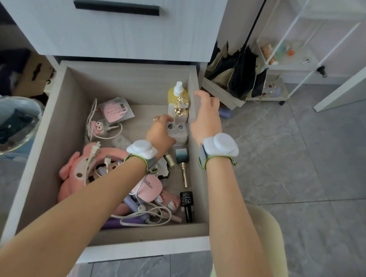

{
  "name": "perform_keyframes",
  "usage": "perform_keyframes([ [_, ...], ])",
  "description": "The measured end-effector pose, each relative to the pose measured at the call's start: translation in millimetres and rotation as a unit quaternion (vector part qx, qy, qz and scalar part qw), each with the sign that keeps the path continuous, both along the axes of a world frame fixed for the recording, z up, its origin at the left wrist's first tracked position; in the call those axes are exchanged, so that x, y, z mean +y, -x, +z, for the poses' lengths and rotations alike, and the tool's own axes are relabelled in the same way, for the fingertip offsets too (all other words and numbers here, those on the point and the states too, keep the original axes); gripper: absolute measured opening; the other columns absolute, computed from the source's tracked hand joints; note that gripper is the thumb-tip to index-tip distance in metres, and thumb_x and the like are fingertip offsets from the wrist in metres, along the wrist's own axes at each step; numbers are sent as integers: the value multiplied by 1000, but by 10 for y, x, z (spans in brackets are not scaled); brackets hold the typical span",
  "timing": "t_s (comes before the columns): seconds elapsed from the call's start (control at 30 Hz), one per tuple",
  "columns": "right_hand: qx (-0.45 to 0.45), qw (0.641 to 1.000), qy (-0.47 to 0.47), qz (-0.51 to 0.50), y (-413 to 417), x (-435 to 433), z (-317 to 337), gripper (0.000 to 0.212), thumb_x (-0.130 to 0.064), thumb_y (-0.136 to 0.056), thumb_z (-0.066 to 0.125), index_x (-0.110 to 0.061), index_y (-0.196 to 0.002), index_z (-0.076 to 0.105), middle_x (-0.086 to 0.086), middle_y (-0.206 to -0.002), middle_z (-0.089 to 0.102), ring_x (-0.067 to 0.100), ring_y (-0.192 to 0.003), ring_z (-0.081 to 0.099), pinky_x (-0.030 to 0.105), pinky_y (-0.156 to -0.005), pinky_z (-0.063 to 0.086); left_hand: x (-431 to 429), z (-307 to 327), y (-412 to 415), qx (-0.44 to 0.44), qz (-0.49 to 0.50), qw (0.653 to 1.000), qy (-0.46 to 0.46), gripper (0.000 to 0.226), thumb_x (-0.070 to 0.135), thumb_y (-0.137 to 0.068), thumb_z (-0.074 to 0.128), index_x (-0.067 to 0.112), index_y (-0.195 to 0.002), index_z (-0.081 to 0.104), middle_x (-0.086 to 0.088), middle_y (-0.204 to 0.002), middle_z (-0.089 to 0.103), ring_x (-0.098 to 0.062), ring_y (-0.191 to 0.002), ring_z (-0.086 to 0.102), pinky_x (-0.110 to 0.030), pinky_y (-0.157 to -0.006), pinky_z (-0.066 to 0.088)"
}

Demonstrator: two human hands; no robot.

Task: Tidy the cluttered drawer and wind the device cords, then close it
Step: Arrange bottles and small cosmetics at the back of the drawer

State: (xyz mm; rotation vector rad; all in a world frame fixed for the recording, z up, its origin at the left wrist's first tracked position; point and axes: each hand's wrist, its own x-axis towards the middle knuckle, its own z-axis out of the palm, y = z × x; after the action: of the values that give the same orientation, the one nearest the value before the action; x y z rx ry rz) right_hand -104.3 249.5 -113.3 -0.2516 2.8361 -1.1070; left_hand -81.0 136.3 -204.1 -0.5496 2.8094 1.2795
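two bare forearms (pixel 80 206) reach in from 6 o'clock over the open drawer (pixel 48 146), with grey tiled floor (pixel 289 149) at 3 o'clock. loose cords (pixel 89 120) lie at the drawer's 9 o'clock. the left hand (pixel 160 133) curls its fingers round a white case (pixel 178 133) near the 1 o'clock corner. the right hand (pixel 206 118) rests slack-fingered on the drawer's side wall.

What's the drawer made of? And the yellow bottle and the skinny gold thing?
The drawer looks like pale matte wood board, with faint grain. The yellow bottle seems see-through plastic or glass. The gold tube shines like metal, maybe coated plastic.
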Motion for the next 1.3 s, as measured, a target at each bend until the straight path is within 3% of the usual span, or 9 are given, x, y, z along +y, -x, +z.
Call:
perform_keyframes([
  [0.2, -5, 1000, 6, 3, 7, 10, -5, 68, 15, -79, 45, -20, -137, 37, 12, -134, 33, 32, -109, 49, 40, -85, 48, 0, 33, -33, 0, -5, 1000, -30, 71, -1, -68, 75, 9, -130, 41, -16, -132, 38, -27, -112, 48, -8, -73, 29],
  [0.43, -2, 1000, 6, 3, 16, 8, -21, 66, 14, -81, 46, -20, -137, 37, 12, -134, 33, 30, -108, 49, 33, -80, 45, -61, 3, -77, -35, 40, 998, -34, 60, 4, -74, 71, 7, -126, 41, -14, -122, 49, -22, -94, 55, -26, -71, 40],
  [0.57, 2, 1000, 2, 4, 22, -4, -27, 65, 13, -82, 47, -19, -137, 37, 12, -134, 33, 31, -109, 50, 35, -83, 46, -60, 3, -63, -44, 40, 998, -8, 53, 8, -75, 70, 9, -122, 45, -12, -120, 51, -27, -97, 60, -27, -72, 42],
  [0.67, 2, 1000, -6, 8, 20, -5, -19, 65, 14, -81, 47, -19, -137, 37, 13, -134, 33, 31, -109, 49, 35, -84, 46, -65, 44, -56, -53, 24, 998, 7, 61, 8, -72, 72, 9, -125, 42, -14, -122, 50, -31, -101, 59, -33, -77, 48],
  [0.8, 2, 1000, -14, 12, 16, 7, -6, 69, 17, -78, 42, -20, -136, 38, 11, -132, 33, 30, -105, 49, 33, -76, 42, -25, 140, -120, -62, 4, 996, 60, 71, 5, -73, 70, -1, -132, 31, -22, -129, 41, -37, -113, 50, -32, -83, 41],
  [0.9, 9, 1000, -23, 17, 12, 14, -2, 69, 17, -79, 42, -20, -137, 37, 10, -134, 32, 28, -104, 49, 31, -75, 41, -33, 135, -280, -120, -23, 982, 145, 74, 23, -71, 77, 0, -127, 36, -19, -127, 44, -37, -116, 49, -42, -91, 44],
  [1.0, 16, 999, -43, 28, 8, 29, 16, 68, 16, -79, 43, -19, -138, 36, 12, -135, 32, 29, -105, 49, 34, -80, 42, -149, 99, -404, -204, -81, 963, 159, 75, 38, -68, 79, 2, -123, 42, -15, -124, 47, -32, -114, 50, -43, -93, 46],
  [1.17, 95, 985, -132, 63, -80, -18, 49, 72, 11, -75, 53, -22, -138, 39, 11, -135, 33, 29, -127, 31, 35, -101, 35, -342, 130, -524, -209, -126, 963, 113, 50, 31, -73, 77, 11, -113, 56, -8, -116, 60, -24, -105, 56, -30, -83, 45],
  [1.3, 150, 975, -84, 143, -219, -177, 88, 70, 14, -68, 48, -20, -130, 51, 11, -133, 38, 28, -129, 30, 30, -105, 25, -409, 145, -578, -227, -147, 956, 112, 58, 30, -71, 79, 14, -122, 55, -7, -124, 56, -24, -111, 55, -31, -91, 45],
])
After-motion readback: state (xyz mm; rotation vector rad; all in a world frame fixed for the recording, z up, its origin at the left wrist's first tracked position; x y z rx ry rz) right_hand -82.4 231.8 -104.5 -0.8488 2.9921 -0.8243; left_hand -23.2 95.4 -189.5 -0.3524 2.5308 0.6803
